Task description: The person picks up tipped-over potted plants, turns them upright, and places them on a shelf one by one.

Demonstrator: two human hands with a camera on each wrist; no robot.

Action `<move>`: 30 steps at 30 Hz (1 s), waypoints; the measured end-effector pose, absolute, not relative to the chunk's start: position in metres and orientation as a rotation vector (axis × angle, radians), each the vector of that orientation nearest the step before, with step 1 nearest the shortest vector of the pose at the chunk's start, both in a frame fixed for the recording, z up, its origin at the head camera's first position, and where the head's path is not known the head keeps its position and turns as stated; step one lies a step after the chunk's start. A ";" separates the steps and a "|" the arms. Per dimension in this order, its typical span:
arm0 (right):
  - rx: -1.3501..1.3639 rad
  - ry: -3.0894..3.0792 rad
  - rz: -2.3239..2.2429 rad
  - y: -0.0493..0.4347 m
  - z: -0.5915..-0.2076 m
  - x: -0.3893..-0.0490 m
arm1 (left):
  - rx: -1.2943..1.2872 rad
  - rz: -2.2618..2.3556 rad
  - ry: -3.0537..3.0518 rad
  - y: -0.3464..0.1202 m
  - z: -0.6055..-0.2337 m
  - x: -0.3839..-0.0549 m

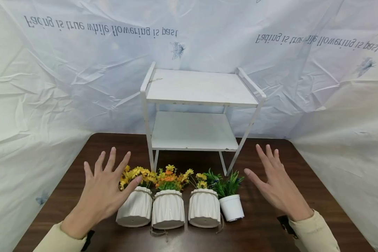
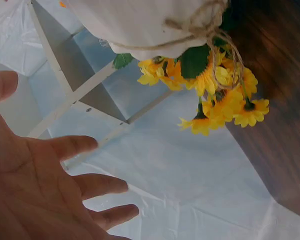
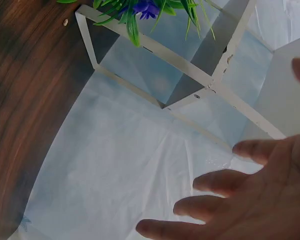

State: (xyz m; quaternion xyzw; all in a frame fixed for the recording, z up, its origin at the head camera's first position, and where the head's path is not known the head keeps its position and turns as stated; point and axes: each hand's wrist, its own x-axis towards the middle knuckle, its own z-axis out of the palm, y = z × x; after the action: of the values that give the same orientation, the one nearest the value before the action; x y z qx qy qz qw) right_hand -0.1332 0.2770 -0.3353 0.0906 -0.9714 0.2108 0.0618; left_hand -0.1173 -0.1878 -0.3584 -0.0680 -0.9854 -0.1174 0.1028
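My left hand (image 1: 104, 190) is spread with fingers apart, its thumb overlapping the leftmost white ribbed pot (image 1: 135, 208) of yellow flowers in the head view. Beside that pot stand a middle ribbed pot (image 1: 168, 211) with orange and yellow flowers and another ribbed pot (image 1: 204, 210) with yellow blooms. At the row's right end is a small smooth white pot (image 1: 232, 207) with a green plant (image 1: 228, 185). My right hand (image 1: 275, 187), fingers extended and holding nothing, hovers to the right of it. Twine tied in a bow (image 2: 205, 32) circles a pot's neck in the left wrist view.
Behind the pots a white two-tier shelf (image 1: 201, 87) stands on the dark wooden table (image 1: 302, 175). It has an upper board and a lower board (image 1: 193, 131), both bare. Wrinkled printed sheeting (image 1: 107, 70) hangs around the table's back and sides.
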 end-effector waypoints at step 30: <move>0.218 -2.396 1.089 0.253 -0.331 -0.177 | 0.163 -0.825 -3.086 -0.167 -0.370 -0.106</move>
State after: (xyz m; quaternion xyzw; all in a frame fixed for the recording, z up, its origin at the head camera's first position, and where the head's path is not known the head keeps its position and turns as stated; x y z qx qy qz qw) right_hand -0.1772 0.2534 -0.3306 0.0801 -0.8791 0.3994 0.2476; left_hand -0.1060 -0.1671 -0.3698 0.0509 -0.9644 -0.2578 -0.0284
